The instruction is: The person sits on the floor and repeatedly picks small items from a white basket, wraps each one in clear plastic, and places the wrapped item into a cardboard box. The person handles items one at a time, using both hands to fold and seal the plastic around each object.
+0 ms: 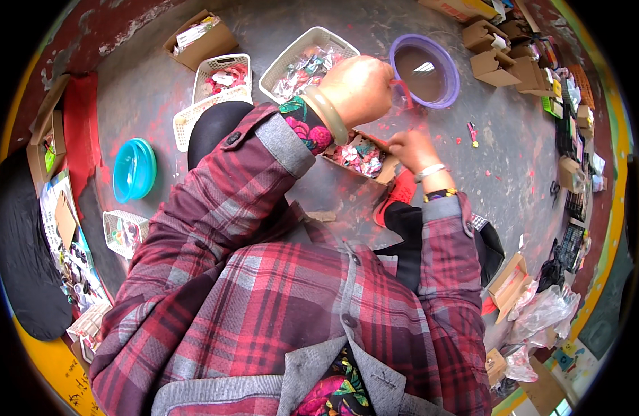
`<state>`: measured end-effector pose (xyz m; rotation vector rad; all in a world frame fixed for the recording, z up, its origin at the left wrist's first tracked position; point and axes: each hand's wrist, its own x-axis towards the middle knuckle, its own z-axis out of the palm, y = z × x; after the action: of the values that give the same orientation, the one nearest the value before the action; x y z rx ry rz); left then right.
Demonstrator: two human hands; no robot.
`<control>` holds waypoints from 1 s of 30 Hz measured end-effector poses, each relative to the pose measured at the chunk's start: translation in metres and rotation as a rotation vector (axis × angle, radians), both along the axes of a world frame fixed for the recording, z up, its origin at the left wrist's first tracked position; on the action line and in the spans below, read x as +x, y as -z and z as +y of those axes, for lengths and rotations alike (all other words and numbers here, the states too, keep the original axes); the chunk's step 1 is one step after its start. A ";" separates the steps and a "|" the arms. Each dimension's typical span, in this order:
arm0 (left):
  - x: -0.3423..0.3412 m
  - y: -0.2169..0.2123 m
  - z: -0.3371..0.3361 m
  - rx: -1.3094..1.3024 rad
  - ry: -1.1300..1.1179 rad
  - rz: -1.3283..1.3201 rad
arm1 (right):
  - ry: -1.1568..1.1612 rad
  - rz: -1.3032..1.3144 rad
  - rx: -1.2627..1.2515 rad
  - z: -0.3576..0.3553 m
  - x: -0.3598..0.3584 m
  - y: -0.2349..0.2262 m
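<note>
My left hand (357, 87) is raised over the floor with its fingers closed. A thin red, see-through piece (401, 97) hangs from its fingertips; its kind cannot be made out. Lower and to the right is my right hand (411, 149), its fingers drawn together in a pinch. Whatever it grips, if anything, is too small to name. Just left of it stands a cardboard box (383, 166) filled with small red, white and teal pieces (361, 156). Beyond my hands sits a purple basin (454, 93) of murky water.
White plastic baskets (264, 80) with wrapped and red items stand ahead to the left. Teal basins (134, 170) and a small white basket (115, 232) are at far left. Cardboard boxes (496, 66) line the right wall. A small red-and-yellow object (473, 135) lies on the floor.
</note>
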<state>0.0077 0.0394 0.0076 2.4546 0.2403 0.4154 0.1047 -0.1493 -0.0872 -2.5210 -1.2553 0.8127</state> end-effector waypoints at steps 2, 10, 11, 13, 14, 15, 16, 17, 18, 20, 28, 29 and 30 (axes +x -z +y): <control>0.001 -0.003 0.000 -0.017 0.004 0.003 | -0.098 0.041 -0.160 0.001 -0.006 0.045; -0.002 -0.004 -0.003 -0.067 -0.015 -0.009 | 0.137 0.067 -0.415 0.023 -0.042 0.153; -0.002 -0.004 -0.003 -0.061 0.008 0.002 | 0.139 0.084 -0.441 0.025 -0.044 0.156; -0.001 -0.003 -0.004 -0.062 0.024 -0.005 | 0.087 0.123 -0.560 0.031 -0.042 0.163; -0.001 -0.003 -0.003 -0.060 0.030 -0.008 | 0.059 0.111 -0.579 0.036 -0.042 0.159; -0.001 -0.003 -0.003 -0.072 0.026 -0.010 | 0.031 0.099 -0.599 0.041 -0.042 0.156; -0.001 -0.003 -0.003 -0.076 0.025 0.009 | 0.003 0.087 -0.618 0.046 -0.042 0.152; 0.000 -0.004 -0.003 -0.082 0.025 0.025 | -0.005 0.084 -0.670 0.051 -0.040 0.146; 0.001 -0.004 -0.003 -0.088 0.025 0.041 | -0.023 0.051 -0.644 0.053 -0.040 0.144; 0.003 -0.001 -0.004 -0.086 0.028 0.025 | -0.055 -0.014 -0.592 0.052 -0.040 0.142; 0.005 0.002 -0.006 -0.046 0.075 0.000 | 0.305 -0.126 -0.015 0.006 -0.038 0.192; 0.004 0.002 -0.007 -0.052 0.077 -0.004 | 0.374 -0.114 0.048 -0.003 -0.038 0.189; 0.004 0.002 -0.007 -0.057 0.080 -0.009 | 0.444 -0.102 0.112 -0.008 -0.038 0.185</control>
<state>0.0117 0.0324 0.0060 2.3966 0.1475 0.3798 0.0667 -0.1573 -0.2721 -2.6262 -0.6936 0.5014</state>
